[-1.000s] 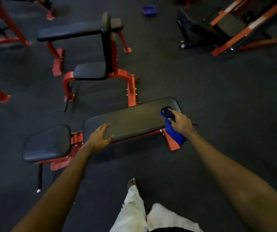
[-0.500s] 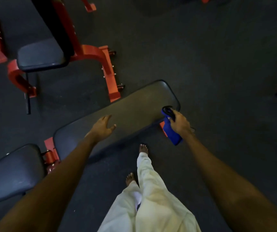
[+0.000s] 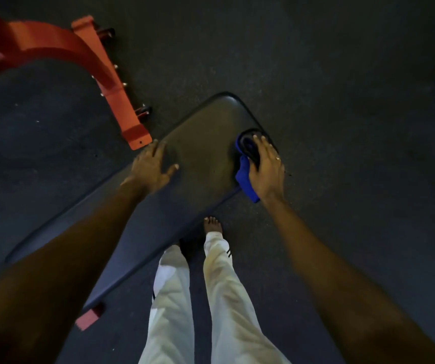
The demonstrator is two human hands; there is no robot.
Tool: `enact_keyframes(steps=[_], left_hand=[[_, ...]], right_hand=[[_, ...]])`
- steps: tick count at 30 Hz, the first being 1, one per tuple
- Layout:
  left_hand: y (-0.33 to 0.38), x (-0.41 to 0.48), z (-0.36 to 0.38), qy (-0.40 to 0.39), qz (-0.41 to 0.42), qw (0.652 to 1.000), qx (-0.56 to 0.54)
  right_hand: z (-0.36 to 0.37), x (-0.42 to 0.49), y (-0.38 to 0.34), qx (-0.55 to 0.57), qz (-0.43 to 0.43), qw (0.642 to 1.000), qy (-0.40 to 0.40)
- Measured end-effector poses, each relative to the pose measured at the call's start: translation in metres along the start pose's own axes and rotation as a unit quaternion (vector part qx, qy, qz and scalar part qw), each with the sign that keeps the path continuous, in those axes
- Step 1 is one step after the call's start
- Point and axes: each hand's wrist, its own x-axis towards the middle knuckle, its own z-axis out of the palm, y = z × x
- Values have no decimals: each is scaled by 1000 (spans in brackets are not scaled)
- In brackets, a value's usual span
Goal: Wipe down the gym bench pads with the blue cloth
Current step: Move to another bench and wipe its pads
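Since half a second ago the view has dropped closer to the long black bench pad [image 3: 206, 143], the neighbouring bench's seat has slipped out of sight, and both hands have shifted up toward the pad's far end. The left hand [image 3: 152, 169] now lies flat on the surface with fingers spread, close to the pad's far edge and just beside the foot of an orange frame [image 3: 98, 64]. The right hand [image 3: 267, 169], with a ring [image 3: 277, 158] on one finger, sits at the pad's right edge. Its fingers curl over the blue cloth [image 3: 246, 181] and a dark rounded object [image 3: 249, 143] that cannot be made out. The cloth is bunched under the palm, touching the pad's edge, with a tail hanging out past the wrist side. The pad runs diagonally from lower left to upper right over the dark floor [image 3: 342, 101]. A small orange bracket [image 3: 87, 319] shows under its near end. Below, white trousers [image 3: 227, 298] with black stripes and a bare foot [image 3: 212, 224] stand just beside the pad's near edge.
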Motion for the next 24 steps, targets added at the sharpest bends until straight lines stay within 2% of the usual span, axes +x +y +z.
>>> enact_keyframes(steps=[3, 5, 8, 11, 14, 18, 22, 24], left_hand=[[-3, 52, 11, 26, -2, 1000, -11], [8, 82, 14, 14, -8, 999, -34], [23, 110, 29, -15, -30, 999, -17], [35, 108, 48, 89, -48, 995, 26], [37, 105, 59, 152, -42, 986, 55], [34, 109, 62, 174, -37, 982, 56], [34, 108, 62, 180, -38, 982, 49], [35, 109, 61, 179, -40, 982, 43]], right_hand=[[27, 5, 0, -14, 22, 1000, 0], [44, -4, 3, -42, 39, 998, -5], [58, -11, 8, -41, 63, 997, 34], [63, 2, 10, -42, 64, 995, 71], [61, 40, 3, -55, 49, 994, 84], [59, 101, -22, -75, -9, 995, 58], [56, 104, -18, -88, -96, 991, 29], [53, 106, -13, -87, -99, 991, 11]])
